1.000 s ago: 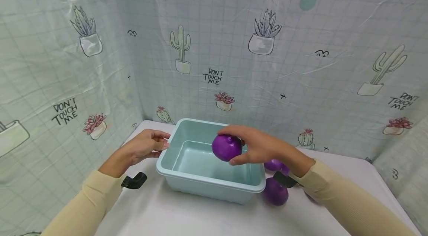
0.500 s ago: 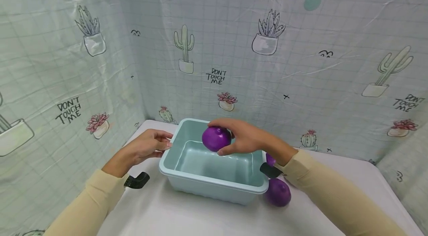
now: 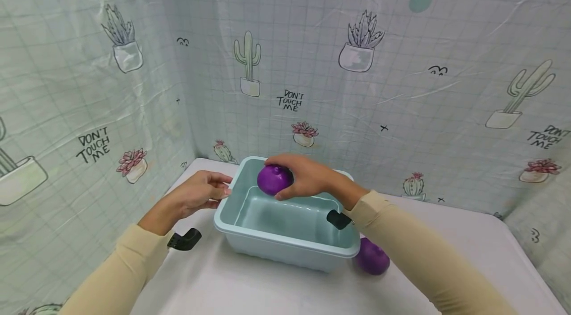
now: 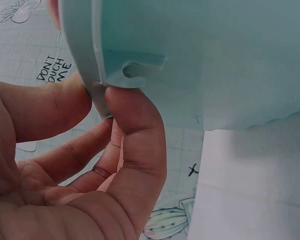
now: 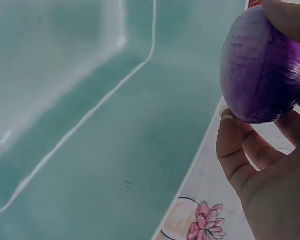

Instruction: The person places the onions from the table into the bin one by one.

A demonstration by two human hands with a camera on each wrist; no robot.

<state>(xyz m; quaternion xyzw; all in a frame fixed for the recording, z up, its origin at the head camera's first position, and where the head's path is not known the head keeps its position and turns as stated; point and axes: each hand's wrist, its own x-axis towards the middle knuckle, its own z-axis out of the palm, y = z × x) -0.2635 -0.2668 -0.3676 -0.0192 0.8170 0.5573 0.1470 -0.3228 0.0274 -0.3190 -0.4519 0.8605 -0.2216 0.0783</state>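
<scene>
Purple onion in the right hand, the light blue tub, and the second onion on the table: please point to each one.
purple onion (image 3: 273, 179), head view, its exposed left side.
light blue tub (image 3: 285, 245), head view, near rim.
second onion (image 3: 373, 258), head view, its top.

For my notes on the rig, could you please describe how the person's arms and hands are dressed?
Both arms wear pale yellow long sleeves, left sleeve and right sleeve. The left hand and right hand are bare. A small black device sits at each wrist.
</scene>
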